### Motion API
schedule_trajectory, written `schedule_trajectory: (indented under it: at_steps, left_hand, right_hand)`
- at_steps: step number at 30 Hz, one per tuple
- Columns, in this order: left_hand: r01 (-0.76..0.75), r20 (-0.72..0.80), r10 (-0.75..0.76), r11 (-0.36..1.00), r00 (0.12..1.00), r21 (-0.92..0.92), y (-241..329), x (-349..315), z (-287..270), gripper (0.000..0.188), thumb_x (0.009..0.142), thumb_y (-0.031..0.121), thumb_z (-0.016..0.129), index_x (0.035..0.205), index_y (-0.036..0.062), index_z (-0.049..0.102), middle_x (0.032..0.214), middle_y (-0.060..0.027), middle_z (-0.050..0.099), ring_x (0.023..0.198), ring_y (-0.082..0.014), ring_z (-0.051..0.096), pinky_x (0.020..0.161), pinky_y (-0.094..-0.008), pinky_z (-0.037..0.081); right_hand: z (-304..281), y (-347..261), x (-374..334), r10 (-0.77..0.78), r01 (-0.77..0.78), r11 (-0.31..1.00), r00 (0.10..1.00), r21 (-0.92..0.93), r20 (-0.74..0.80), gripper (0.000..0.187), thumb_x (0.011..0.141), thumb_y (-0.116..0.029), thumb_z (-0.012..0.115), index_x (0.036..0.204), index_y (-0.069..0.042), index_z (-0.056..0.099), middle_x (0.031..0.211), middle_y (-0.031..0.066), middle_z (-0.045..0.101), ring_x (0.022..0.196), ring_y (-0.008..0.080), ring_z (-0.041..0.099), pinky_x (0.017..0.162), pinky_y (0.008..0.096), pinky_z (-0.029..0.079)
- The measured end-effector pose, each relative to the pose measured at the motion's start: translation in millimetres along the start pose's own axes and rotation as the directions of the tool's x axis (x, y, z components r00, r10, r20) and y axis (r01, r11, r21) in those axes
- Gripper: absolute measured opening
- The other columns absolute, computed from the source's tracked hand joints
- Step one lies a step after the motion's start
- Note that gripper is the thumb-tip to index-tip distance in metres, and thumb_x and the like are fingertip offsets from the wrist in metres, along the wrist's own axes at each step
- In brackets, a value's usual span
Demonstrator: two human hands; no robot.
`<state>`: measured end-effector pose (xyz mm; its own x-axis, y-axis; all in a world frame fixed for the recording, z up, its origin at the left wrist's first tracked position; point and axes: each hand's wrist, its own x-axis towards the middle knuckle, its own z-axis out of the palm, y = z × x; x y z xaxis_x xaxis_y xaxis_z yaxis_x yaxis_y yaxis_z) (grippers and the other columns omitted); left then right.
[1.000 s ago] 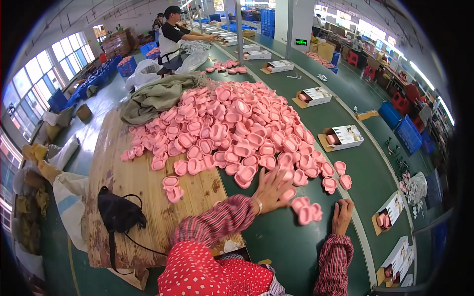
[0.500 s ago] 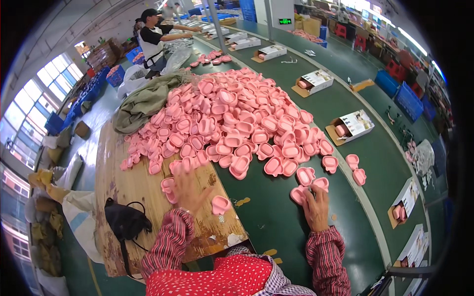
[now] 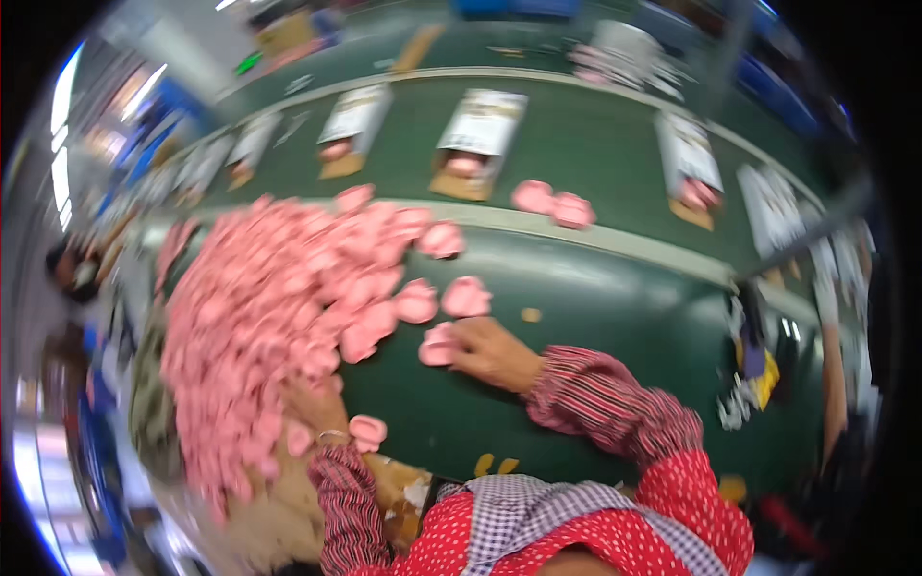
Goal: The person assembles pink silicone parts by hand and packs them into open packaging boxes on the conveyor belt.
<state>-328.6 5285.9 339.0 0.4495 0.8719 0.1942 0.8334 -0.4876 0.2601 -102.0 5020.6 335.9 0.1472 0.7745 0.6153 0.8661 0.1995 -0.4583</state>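
A big heap of small pink moulded dishes (image 3: 279, 298), rounded with a hollow in the middle, fills the left of the green table. My right hand (image 3: 497, 355) has its fingers closed on the edge of one pink dish (image 3: 437, 346) lying on the table. Just beyond it are two more, a pink dish (image 3: 416, 300) and a pink dish (image 3: 467, 297). My left hand (image 3: 315, 405) reaches against the near edge of the heap; its fingers are smeared by motion. Close to its wrist lies a single pink dish (image 3: 368, 432).
Behind a pale rail (image 3: 615, 252) runs a green belt (image 3: 384, 187) with several open white boxes, such as one box (image 3: 483, 125), each holding pink pieces. Two pink dishes (image 3: 553, 204) lie beside the rail. Another person's arm (image 3: 834, 374) shows at right; a person (image 3: 77, 269) is at far left.
The view has swung to the right and is blurred. My left hand has gone from above the wooden board to the heap's near edge. My right hand stays at the same small group of dishes.
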Motion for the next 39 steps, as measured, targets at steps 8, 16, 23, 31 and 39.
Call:
schedule_trajectory:
  at_steps: [8,16,23,31,39]
  left_hand:
    - [-0.392,-0.316,0.364,0.919,0.876,-0.028,28.4,57.3,29.5,0.064,0.100,0.050,0.041,0.148,0.0078,0.033,0.153,-0.0252,0.022,0.139,-0.0448,0.022,0.113,-0.0558,0.019]
    - [-0.737,0.124,0.738,0.673,0.663,-0.064,11.6,-24.3,-58.6,0.083,0.084,0.055,0.064,0.144,0.0054,0.039,0.154,-0.0230,0.023,0.143,-0.0448,0.017,0.113,-0.0615,0.011]
    - [-0.634,0.163,0.634,0.771,0.756,-0.057,-4.9,-14.1,29.3,0.081,0.084,0.048,0.065,0.147,0.0065,0.035,0.154,-0.0233,0.023,0.142,-0.0445,0.017,0.113,-0.0619,0.009]
    - [-0.690,-0.059,0.687,0.720,0.724,-0.071,5.3,53.3,80.1,0.065,0.091,0.028,0.059,0.145,-0.0007,0.036,0.152,-0.0227,0.029,0.142,-0.0412,0.022,0.115,-0.0518,0.015]
    - [-0.719,-0.087,0.714,0.687,0.695,-0.104,0.6,86.7,74.0,0.058,0.090,0.022,0.061,0.141,0.0019,0.040,0.149,-0.0224,0.032,0.139,-0.0443,0.025,0.113,-0.0556,0.021]
  right_hand:
    - [-6.1,-0.1,-6.8,0.053,-0.061,0.995,0.994,-0.085,-0.094,0.030,0.080,-0.014,0.065,0.108,-0.006,0.060,0.116,0.0124,0.056,0.107,0.0290,0.057,0.088,0.0409,0.046]
    - [-73.8,55.4,-60.8,0.364,-0.507,0.828,0.812,-0.241,-0.456,0.027,0.076,-0.004,0.072,0.101,-0.006,0.065,0.109,0.0132,0.056,0.095,0.0289,0.057,0.079,0.0379,0.052]
    - [-47.9,132.7,24.9,0.165,-0.324,0.903,0.867,-0.281,-0.470,0.017,0.080,-0.016,0.070,0.096,-0.010,0.069,0.108,0.0128,0.057,0.100,0.0329,0.055,0.087,0.0416,0.046]
    - [-43.3,221.2,82.9,0.236,-0.536,0.544,0.836,-0.645,-0.496,0.011,0.075,-0.017,0.064,0.082,-0.008,0.067,0.098,0.0105,0.054,0.098,0.0276,0.055,0.080,0.0378,0.049]
    - [-124.7,194.9,-7.0,0.323,-0.866,0.179,0.500,-0.467,-0.803,0.050,0.077,-0.049,0.069,0.121,-0.025,0.062,0.125,0.0097,0.055,0.116,0.0322,0.050,0.094,0.0531,0.039]
